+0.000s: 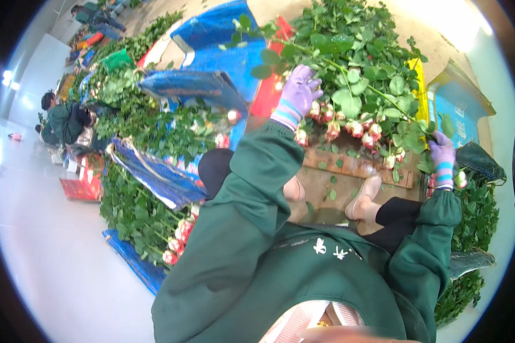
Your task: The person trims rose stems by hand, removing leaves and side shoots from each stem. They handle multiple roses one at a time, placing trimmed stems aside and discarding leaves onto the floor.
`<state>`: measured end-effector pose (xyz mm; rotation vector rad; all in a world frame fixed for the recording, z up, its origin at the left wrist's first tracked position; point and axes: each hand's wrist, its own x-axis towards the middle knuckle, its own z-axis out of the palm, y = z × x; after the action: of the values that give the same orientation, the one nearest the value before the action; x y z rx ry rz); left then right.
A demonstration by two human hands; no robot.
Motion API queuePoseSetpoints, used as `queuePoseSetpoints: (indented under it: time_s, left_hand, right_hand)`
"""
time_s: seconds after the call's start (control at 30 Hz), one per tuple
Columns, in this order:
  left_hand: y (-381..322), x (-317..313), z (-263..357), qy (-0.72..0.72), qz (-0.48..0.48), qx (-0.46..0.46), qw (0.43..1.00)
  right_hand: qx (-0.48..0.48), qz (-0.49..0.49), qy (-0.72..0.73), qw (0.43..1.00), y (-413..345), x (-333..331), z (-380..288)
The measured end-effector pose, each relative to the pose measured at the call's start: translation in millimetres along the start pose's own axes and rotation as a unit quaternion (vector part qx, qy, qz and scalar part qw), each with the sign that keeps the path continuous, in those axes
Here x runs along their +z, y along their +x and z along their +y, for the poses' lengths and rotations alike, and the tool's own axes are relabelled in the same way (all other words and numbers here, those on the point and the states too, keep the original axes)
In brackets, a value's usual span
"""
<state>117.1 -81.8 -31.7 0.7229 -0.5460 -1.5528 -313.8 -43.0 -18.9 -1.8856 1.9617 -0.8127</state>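
Observation:
My right hand (pixel 442 150), in a purple glove with a striped cuff, grips a long leafy rose stem (pixel 371 87) near its flower end. A pink-and-white rose bloom (pixel 460 179) shows beside that wrist. The stem slants up and left across a heap of cut roses (pixel 365 133) in front of me. My left hand (pixel 299 91), gloved alike, is over the left side of the heap, its fingers apart and slightly bent, with no stem visible in it. Leaves lie close to its fingertips.
Blue sheet-sided holders (pixel 223 88) with roses stand at my left. More rose bundles (pixel 141 214) lie nearer. A yellow-edged blue panel (pixel 459 107) rises at the right. A wooden board (pixel 356 167) lies before my feet. A crouching person (pixel 66 122) is farther left.

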Motion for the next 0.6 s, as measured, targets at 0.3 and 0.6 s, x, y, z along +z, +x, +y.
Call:
queuePoseSetpoints:
  time_s: [0.3,0.6]
  left_hand:
    - [-66.4,-81.1,-132.5,-0.239,0.208,-0.148,0.937]
    - [-62.3,-159.5,-181.2,-0.104,0.289,-0.298,0.904]
  right_hand:
    - [-0.015,-0.152,-0.293,0.944,-33.7,-19.7,-2.2]
    - [0.011,-0.301,-0.381,0.874,-53.7,41.3,-41.6]
